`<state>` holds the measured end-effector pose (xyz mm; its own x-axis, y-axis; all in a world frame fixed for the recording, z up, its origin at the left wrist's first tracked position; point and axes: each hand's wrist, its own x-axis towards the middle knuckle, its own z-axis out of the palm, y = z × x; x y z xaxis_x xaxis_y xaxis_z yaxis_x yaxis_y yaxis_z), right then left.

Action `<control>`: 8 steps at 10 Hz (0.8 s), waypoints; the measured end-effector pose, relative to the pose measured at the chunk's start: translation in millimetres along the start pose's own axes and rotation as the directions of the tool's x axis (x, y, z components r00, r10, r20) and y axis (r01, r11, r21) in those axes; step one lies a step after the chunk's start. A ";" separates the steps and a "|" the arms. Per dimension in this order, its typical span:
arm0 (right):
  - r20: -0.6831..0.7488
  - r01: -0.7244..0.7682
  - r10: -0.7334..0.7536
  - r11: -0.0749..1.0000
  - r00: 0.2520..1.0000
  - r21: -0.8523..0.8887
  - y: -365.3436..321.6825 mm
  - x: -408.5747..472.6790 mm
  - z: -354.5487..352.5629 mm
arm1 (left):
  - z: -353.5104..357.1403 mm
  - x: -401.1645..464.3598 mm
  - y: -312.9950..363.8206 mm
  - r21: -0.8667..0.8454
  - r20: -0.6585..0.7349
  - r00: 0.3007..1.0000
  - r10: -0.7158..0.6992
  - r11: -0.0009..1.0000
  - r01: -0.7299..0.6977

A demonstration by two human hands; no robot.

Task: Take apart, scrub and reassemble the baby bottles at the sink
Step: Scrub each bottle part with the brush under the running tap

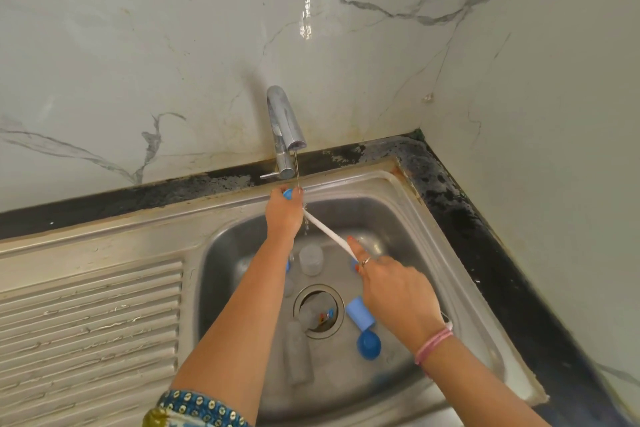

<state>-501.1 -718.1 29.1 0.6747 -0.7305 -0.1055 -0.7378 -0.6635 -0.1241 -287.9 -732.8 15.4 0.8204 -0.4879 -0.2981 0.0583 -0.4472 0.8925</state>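
Both hands work under the tap (286, 130): left hand (284, 215) grips a blue bottle part (287, 194) in the trickle, right hand (394, 291) pinches a white brush (329, 230). Bottle pieces lie in the sink (408, 215).

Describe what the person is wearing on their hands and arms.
The left arm is bare up to a blue sleeve edge trimmed with gold dots. The right hand has a ring on one finger and orange-red nail polish, and its wrist carries pink thread bands.
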 end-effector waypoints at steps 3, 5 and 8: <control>0.580 -0.709 -0.423 -0.278 0.696 0.648 -3.9 -1.1 -18.2 | -20.0 0.4 -0.4 -0.870 0.483 0.870 0.101 0.165 0.465; 0.088 -0.073 0.047 0.940 0.995 0.332 6.2 0.5 -11.5 | -19.7 4.1 6.8 -0.571 0.369 0.917 -0.153 0.741 0.354; 0.475 -0.632 -0.425 -0.406 0.770 0.661 -4.6 -9.4 -20.6 | -12.6 0.1 28.5 -0.763 0.615 0.784 0.083 0.314 0.565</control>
<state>-504.4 -711.5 51.0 0.8432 -0.2037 -0.4974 -0.1131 0.8374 -0.5347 -279.0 -736.2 45.1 0.2989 -0.8807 -0.3675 0.9156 0.1561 0.3706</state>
